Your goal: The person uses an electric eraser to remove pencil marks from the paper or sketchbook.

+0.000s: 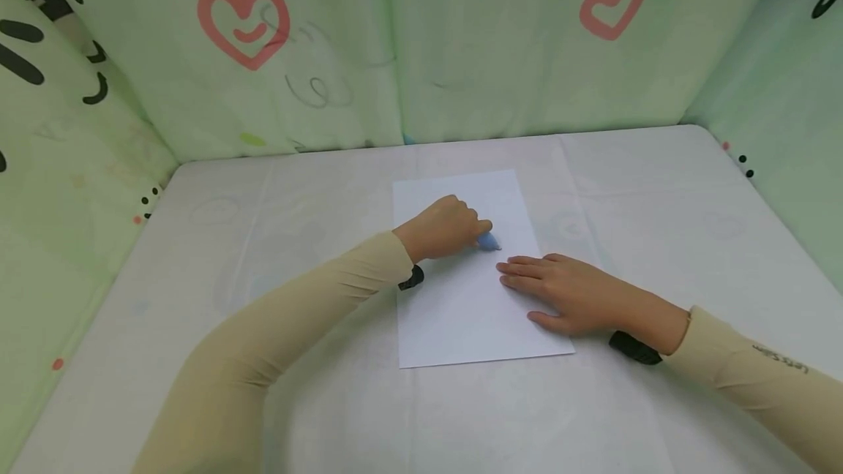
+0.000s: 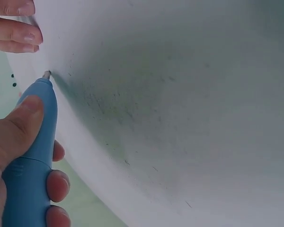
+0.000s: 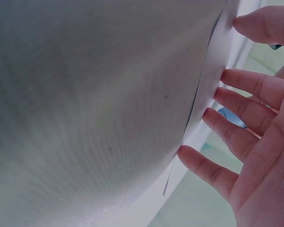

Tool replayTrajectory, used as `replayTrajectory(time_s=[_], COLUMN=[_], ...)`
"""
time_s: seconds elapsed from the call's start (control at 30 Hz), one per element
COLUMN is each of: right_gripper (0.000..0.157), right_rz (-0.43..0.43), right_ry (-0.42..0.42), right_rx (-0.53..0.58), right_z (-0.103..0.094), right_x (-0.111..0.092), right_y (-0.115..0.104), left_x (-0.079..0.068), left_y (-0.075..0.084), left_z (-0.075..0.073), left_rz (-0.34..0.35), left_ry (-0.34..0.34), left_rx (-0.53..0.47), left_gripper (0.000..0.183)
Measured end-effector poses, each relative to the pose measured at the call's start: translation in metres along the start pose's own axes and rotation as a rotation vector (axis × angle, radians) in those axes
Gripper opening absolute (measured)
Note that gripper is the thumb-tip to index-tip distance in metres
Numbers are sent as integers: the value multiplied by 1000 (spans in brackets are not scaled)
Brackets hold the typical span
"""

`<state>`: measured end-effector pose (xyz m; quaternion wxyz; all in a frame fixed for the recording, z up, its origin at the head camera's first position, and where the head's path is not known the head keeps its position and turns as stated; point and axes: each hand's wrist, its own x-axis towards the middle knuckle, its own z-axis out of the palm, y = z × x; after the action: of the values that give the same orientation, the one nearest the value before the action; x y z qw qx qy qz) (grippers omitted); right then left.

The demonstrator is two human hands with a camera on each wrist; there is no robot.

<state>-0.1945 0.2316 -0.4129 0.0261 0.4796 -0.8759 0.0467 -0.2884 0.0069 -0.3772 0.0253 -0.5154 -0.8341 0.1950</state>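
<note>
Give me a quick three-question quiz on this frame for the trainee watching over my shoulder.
1. True or false: the right hand lies flat with straight fingers on the sheet of paper.
2. What does the left hand grip? A) a red marker B) a blue pen-like tool C) scissors
3. Fill in: in the left wrist view, the tip of the blue pen-like tool meets the ____.

Key
1. True.
2. B; fingers and thumb curl round its body.
3. Paper; the tip sits on the sheet close to the right hand's fingertips.
</note>
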Motion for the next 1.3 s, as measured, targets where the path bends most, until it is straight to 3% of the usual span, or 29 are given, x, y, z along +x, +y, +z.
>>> replayTrajectory(time_s=[0.6, 1.13, 1.3], right_gripper=[51, 52, 52], right_rz=[-5, 0, 14], right_ry=[-15, -2, -12], right_rx=[9, 13, 14], right_z=[-3, -3, -3], right_x=[1, 0, 0], right_y=[0, -1, -1], left_x=[5, 7, 3], left_y=[1, 3, -1], left_z=[-4, -4, -3], left_rz=[-9, -3, -31], left_ry=[-47, -36, -58], left_rx=[-20, -16, 2], left_gripper=[25, 25, 25])
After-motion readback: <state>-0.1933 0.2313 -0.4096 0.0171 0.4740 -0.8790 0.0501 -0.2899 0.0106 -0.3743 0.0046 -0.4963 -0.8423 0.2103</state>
